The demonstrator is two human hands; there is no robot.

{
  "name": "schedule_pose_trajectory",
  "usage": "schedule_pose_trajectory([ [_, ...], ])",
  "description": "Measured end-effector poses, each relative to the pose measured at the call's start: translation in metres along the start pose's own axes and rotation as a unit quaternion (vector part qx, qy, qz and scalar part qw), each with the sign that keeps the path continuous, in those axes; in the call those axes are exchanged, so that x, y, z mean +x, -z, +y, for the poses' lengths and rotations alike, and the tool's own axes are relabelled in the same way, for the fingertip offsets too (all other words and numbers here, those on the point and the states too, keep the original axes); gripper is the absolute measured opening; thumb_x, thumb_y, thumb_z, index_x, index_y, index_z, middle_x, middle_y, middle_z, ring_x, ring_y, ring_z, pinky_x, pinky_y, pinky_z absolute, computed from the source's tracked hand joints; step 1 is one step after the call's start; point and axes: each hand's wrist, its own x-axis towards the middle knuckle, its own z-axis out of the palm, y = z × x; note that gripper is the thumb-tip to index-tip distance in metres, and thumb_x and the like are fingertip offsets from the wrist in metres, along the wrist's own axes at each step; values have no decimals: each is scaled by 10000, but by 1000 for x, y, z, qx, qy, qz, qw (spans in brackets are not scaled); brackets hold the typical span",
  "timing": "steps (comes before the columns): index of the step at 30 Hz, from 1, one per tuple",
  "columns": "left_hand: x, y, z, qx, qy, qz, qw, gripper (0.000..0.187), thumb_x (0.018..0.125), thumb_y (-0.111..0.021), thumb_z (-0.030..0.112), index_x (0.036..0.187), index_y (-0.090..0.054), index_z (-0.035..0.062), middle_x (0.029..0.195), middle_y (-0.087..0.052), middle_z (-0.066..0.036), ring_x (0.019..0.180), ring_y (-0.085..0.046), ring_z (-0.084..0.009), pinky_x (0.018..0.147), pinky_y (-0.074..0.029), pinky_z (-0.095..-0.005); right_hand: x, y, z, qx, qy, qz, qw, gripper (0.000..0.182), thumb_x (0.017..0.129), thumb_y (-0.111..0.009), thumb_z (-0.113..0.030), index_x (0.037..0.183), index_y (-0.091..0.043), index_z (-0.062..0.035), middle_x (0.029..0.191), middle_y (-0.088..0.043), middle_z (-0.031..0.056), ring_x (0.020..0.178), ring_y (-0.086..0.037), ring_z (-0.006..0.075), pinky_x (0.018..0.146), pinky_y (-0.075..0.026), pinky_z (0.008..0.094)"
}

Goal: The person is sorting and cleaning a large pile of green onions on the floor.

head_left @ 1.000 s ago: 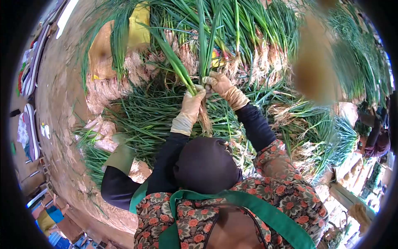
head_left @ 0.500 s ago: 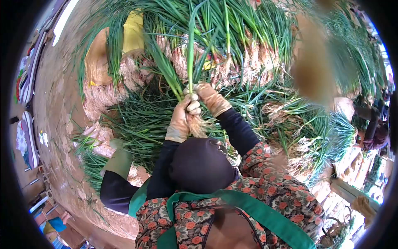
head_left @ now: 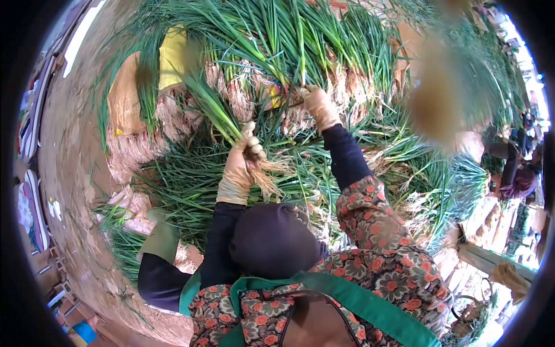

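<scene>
Gloved in pale, stained material, my left hand (head_left: 245, 151) is closed round a small bunch of green onions (head_left: 211, 110). The leaves point up and left, and the roots hang out below my fist. My right hand (head_left: 319, 105), gloved too, is stretched forward to the roots of the large row of green onions (head_left: 277, 34). Its fingertips are pinched at the lower end of some stalks there; exactly what lies between them is too small to make out.
Loose green onions (head_left: 191, 168) cover the ground below my hands. A yellow sack piece (head_left: 172, 58) and a brown one (head_left: 124, 98) lie at the upper left. Another person (head_left: 520, 182) is at the far right. A blurred tan shape hangs at upper right.
My hands have moved apart. The right one has gone up and forward, away from the bunch, to the large row. My left hand has shifted slightly left, still holding the bunch.
</scene>
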Motion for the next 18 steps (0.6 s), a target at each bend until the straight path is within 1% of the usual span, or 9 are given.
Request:
schedule_pose_trajectory([
  [2, -8, -31, -2, 104, -57, 145, 982, 276, 870, -587, 142, 1137, -528, 102, 933, -607, -80, 761, -578, -182, 568, -498, -267, -9, -28, 15, -115, 217, 113, 963, 353, 894, -531, -337, 1031, -596, -18, 789, -650, 167, 759, -631, 303, 641, -484, 372],
  [4, 0, -10, -1, 172, -78, 155, 970, 239, 871, -573, 128, 1104, -545, 86, 1070, -607, -126, 828, -618, -200, 564, -508, -237, -75, -27, -17, -77, 251, -3, 965, 256, 908, -490, -283, 1031, -602, -88, 846, -634, 167, 760, -620, 323, 619, -498, 389],
  [8, 10, 6, -7, 336, -35, 162, 927, 163, 871, -569, 159, 1011, -562, 75, 925, -652, -100, 711, -613, -137, 520, -469, -243, -146, -54, -20, -168, 307, -221, 910, 221, 829, -514, -193, 1025, -568, -106, 780, -641, 107, 738, -634, 311, 655, -503, 422],
  [10, 7, 7, -15, 275, -51, 181, 943, 131, 868, -574, 127, 988, -554, 79, 873, -648, -99, 689, -604, -143, 537, -483, -259, -142, -52, -8, -167, 300, -214, 915, 259, 813, -543, -216, 1044, -576, -104, 832, -640, 119, 755, -632, 305, 676, -504, 406],
  [11, 5, 5, -19, 231, -64, 179, 954, 128, 866, -577, 118, 986, -553, 79, 866, -648, -100, 690, -605, -145, 536, -482, -259, -124, -59, 15, -294, 434, -154, 838, 313, 799, -558, -215, 1094, -567, -108, 904, -629, 137, 770, -624, 311, 677, -507, 386],
  [12, 4, 4, -19, 186, -78, 178, 963, 126, 863, -580, 109, 983, -551, 80, 859, -649, -101, 691, -606, -147, 534, -482, -258, -104, -70, 54, -201, 418, -79, 882, 290, 855, -527, -206, 1116, -557, -82, 901, -610, 120, 718, -615, 251, 650, -508, 329],
  [13, 3, 6, -18, 196, -75, 185, 960, 125, 855, -591, 92, 972, -550, 84, 886, -656, -110, 675, -605, -141, 514, -471, -245, -99, -68, 48, 48, 218, -95, 970, 273, 880, -516, -214, 1107, -567, -71, 836, -599, 86, 665, -590, 199, 610, -493, 299],
  [14, 3, 9, -17, 225, -70, 188, 953, 123, 855, -591, 93, 971, -550, 84, 885, -656, -107, 665, -601, -134, 508, -467, -241, -94, -66, 41, 291, -6, -104, 951, 261, 904, -504, -222, 1097, -577, -61, 772, -587, 52, 611, -565, 147, 570, -479, 269],
  [18, -5, 16, -28, 324, -30, 232, 917, 113, 848, -594, 96, 958, -570, 82, 879, -658, -85, 617, -580, -106, 461, -440, -223, -87, -62, -29, 269, 27, -190, 944, 307, 888, -572, -268, 1067, -587, -18, 654, -569, -2, 495, -481, 72, 440, -370, 220],
])
